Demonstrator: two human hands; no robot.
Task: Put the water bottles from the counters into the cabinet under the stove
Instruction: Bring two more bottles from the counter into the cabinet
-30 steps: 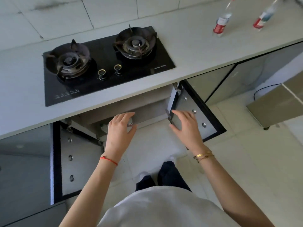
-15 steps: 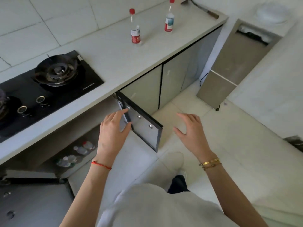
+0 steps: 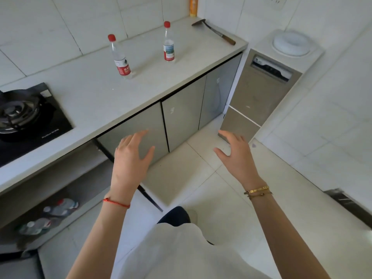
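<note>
Two clear water bottles with red caps stand upright on the grey counter point(image 3: 94, 97): the nearer bottle point(image 3: 120, 59) and the farther bottle point(image 3: 168, 44), to the right of the black gas stove point(image 3: 24, 119). The cabinet under the stove point(image 3: 66, 178) stands open, and several bottles point(image 3: 50, 214) lie on its floor at the lower left. My left hand point(image 3: 130, 162) is open, fingers spread, in front of the open cabinet door point(image 3: 132, 137). Over the floor, my right hand point(image 3: 235, 156) is open and empty. Both hands are well below the counter bottles.
A cleaver point(image 3: 213, 33) lies at the counter's far right end, beside an orange bottle point(image 3: 193, 6) at the wall. A beige appliance point(image 3: 259, 93) with a white bowl point(image 3: 290, 43) on top stands past the counter. Closed grey cabinet doors point(image 3: 185, 115) run under the counter. White tile floor point(image 3: 281, 188).
The view has swung right, away from the stove toward the two counter bottles. Both hands have come away from the cabinet opening and risen, still empty and open.
</note>
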